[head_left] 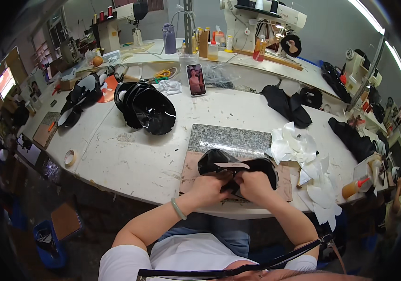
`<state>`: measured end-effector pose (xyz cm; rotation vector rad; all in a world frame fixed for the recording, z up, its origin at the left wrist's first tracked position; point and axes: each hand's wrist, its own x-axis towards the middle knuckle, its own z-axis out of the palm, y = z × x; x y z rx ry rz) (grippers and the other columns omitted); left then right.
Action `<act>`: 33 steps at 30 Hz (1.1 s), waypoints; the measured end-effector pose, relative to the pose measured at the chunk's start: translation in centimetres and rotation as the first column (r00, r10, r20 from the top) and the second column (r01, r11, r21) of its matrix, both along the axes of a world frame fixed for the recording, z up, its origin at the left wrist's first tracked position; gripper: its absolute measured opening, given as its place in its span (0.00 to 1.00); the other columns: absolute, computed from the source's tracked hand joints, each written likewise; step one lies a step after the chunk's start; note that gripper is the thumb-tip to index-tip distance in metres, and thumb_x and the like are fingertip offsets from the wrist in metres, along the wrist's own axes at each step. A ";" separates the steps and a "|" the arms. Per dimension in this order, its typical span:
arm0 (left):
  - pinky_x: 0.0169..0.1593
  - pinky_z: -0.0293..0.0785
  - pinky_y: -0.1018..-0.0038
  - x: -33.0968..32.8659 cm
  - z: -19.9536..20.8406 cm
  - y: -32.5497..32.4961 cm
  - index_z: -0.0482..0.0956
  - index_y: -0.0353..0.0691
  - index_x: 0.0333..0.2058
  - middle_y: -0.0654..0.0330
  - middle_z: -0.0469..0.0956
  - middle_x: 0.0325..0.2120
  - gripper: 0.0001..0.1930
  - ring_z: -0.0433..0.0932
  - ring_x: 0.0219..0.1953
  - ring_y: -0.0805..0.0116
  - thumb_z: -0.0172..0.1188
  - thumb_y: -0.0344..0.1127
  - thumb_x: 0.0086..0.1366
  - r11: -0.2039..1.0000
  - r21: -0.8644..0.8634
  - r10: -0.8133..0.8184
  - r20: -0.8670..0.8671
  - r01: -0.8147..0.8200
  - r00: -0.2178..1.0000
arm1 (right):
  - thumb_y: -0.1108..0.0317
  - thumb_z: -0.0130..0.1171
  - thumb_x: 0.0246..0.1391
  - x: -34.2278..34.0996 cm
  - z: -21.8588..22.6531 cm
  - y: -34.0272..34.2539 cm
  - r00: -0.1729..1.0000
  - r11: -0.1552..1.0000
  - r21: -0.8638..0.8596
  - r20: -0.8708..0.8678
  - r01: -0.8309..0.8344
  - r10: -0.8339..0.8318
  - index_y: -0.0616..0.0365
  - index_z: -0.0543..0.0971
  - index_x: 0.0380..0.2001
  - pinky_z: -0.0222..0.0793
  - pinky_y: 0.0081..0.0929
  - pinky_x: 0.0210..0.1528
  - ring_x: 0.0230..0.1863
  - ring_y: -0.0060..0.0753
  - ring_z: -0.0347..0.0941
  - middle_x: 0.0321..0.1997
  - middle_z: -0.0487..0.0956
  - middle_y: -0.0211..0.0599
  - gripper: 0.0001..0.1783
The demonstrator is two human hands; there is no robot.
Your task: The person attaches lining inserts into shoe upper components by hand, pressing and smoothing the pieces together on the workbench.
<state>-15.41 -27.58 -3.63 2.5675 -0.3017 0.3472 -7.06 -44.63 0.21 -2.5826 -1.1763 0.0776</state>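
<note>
A glossy black shoe upper (213, 158) lies over the near edge of the work boards, with a pale beige strip (232, 165) showing along its middle. My left hand (211, 186) grips its near edge with curled fingers. Close beside it, my right hand (255, 186) is closed on the same upper, knuckles up. The fingertips of both hands are partly hidden in the dark folds. Beneath are a pinkish-brown board (189, 173) and, behind that, a speckled grey stone slab (231, 139).
Nested black uppers (156, 112) stand to the left; white cut pieces (298, 145) are heaped on the right. At the back, a phone (196, 80) leans upright. A tape roll (70, 158) and a glue bottle (355, 187) are near the table's edges. Sewing machines (266, 21) stand beyond.
</note>
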 end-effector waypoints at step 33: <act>0.52 0.71 0.62 1.3 -1.1 3.3 0.73 0.32 0.46 0.47 0.64 0.59 0.17 0.71 0.52 0.50 0.58 0.33 0.59 0.970 -0.004 -0.243 -0.040 0.243 0.969 | 0.76 0.51 0.48 -1.5 -3.9 -0.2 0.898 0.917 0.232 0.382 -0.324 0.221 0.65 0.66 0.57 0.73 0.27 0.39 0.40 0.36 0.75 0.37 0.76 0.44 0.29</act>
